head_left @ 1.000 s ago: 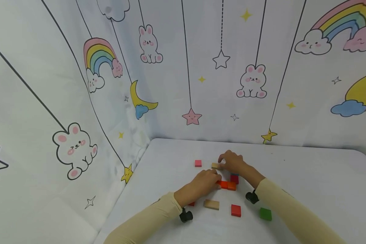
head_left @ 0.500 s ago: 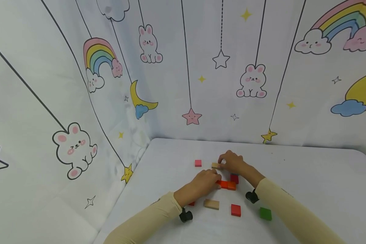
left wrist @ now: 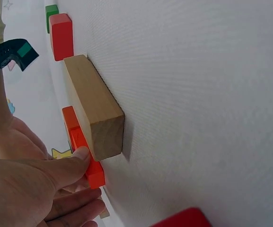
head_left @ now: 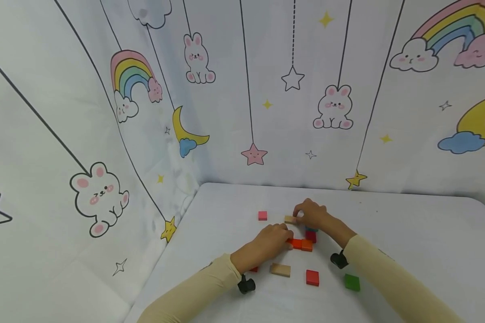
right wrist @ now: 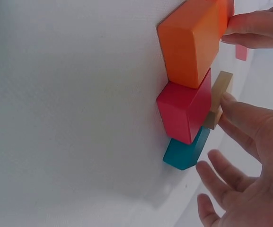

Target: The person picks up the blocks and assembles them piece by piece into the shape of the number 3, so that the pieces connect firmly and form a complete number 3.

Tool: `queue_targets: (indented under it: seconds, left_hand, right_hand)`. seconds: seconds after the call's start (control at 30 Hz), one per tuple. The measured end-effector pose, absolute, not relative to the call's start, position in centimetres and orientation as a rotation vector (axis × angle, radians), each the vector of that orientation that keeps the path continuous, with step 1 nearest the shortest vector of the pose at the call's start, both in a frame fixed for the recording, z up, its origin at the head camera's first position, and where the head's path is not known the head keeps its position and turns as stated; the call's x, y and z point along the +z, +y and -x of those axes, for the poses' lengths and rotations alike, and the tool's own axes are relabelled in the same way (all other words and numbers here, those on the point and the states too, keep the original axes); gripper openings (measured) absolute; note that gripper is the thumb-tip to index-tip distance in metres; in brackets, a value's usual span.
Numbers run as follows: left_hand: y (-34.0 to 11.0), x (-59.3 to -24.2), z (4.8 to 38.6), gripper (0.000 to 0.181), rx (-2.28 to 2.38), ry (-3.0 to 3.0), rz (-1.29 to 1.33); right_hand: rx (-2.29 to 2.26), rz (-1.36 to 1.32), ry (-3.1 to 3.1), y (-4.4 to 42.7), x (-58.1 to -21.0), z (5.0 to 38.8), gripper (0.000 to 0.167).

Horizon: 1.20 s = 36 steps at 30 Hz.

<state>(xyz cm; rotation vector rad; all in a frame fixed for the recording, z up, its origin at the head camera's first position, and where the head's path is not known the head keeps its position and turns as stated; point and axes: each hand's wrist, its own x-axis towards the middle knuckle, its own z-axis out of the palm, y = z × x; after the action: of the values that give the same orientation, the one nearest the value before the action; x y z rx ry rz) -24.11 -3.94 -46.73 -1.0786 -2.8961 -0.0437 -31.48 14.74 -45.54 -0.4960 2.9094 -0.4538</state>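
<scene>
My left hand (head_left: 268,242) pinches a red-orange block (left wrist: 96,175), its thumb on the near face in the left wrist view. Touching that block's right end is an orange block (right wrist: 186,47). A crimson block (right wrist: 181,111) adjoins the orange one, and a teal block (right wrist: 186,151) follows behind it, mostly hidden by my hand in the head view. Farther back, my right hand (head_left: 312,214) holds a small wooden block (right wrist: 217,97) between thumb and fingertips, low over or on the table; its other fingers are spread beside the teal block.
Nearer me lie a wooden block (head_left: 280,270), a red block (head_left: 312,277) and a green block (head_left: 352,282). Another red block (head_left: 254,269) is partly covered by my left wrist. A pink block (head_left: 262,216) sits at the back left. A patterned curtain (head_left: 226,112) borders the white table (head_left: 420,242).
My right hand has shifted slightly to the right, and the small wooden block has come along with it. My left hand has stayed in place on the red-orange block.
</scene>
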Motion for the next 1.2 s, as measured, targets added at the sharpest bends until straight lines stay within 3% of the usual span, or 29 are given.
queue_targets:
  seconds: [1.2]
  left_hand:
    - [-4.0,-46.8,24.1,0.023,-0.042,-2.883,1.082]
  right_hand:
    - [-0.437,0.513,2.893,16.3,-45.8,31.7,0.019]
